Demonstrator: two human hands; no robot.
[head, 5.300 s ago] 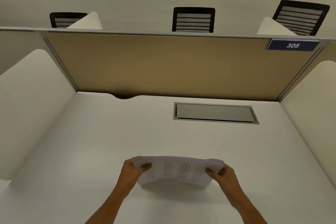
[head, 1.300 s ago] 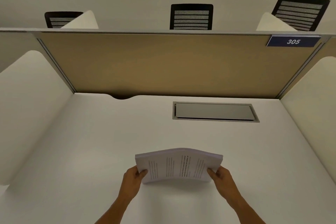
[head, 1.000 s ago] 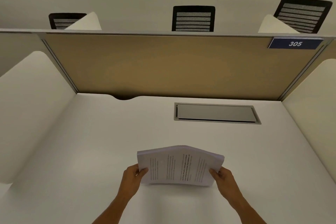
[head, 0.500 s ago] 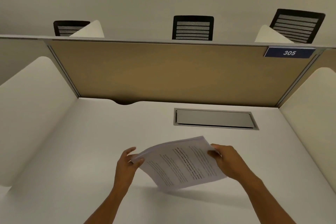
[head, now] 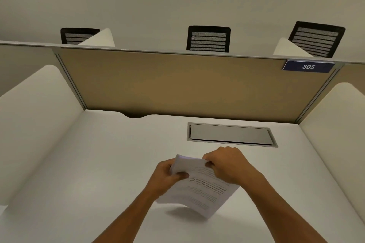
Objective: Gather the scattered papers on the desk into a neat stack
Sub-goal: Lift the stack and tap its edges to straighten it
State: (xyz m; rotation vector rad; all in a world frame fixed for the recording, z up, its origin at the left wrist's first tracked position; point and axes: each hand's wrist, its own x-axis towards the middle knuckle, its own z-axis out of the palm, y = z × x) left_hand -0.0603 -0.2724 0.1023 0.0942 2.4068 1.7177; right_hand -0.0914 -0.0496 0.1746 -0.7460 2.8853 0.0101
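Holding a stack of white printed paper sheets (head: 199, 187) in both hands above the white desk surface (head: 98, 163), clear of it, shadow underneath. Stack is tilted, long axis running from far-left to near-right, near corner pointing down toward the desk.

Left hand (head: 167, 173): gripping the left edge near the far end, thumb pressed on the top sheet, fingers behind. Forearm comes in from bottom centre.

Right hand (head: 229, 165): curled over the far-right corner, knuckles up, fingers closed around the edge. Forearm comes in from bottom right.

Printed text on the top sheet is too blurred to read.

Dark blue rectangular sign (head: 308, 66) at the top right of the tan fabric partition panel (head: 187, 85) reads "305" in white. Grey metal flap (head: 231, 134) is set flush in the desk just beyond the hands.
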